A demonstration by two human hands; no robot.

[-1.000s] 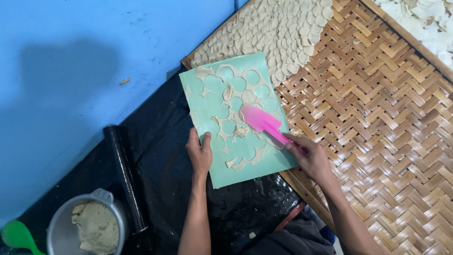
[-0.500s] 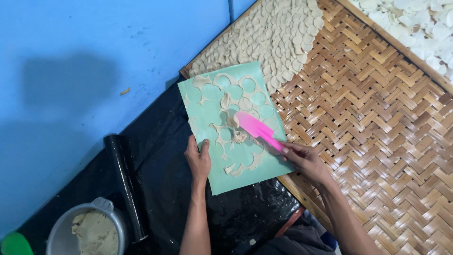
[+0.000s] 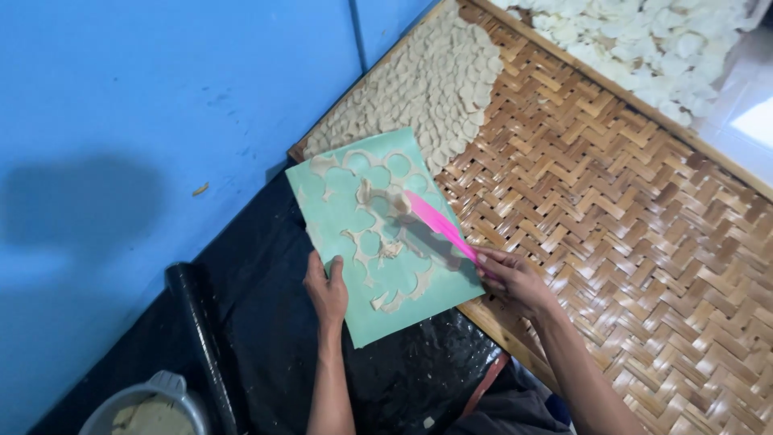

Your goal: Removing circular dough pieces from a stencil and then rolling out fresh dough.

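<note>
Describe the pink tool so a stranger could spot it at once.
Start at the big woven bamboo tray, then go to its near-left edge, where a mint-green rectangular mat lies webbed with pale dough scraps. The flat pink plastic scraper slants across that mat, held in the right hand; it is the only bright pink thing among pale dough and green.

This looks like a small home food-making workshop: a wide woven bamboo drying tray (image 3: 628, 242) carries rows of pale cut dough rounds (image 3: 435, 89), beside a black plastic floor sheet (image 3: 266, 322), a grey dough-filled bucket (image 3: 149, 411) and a blue painted wall (image 3: 161, 97).
</note>
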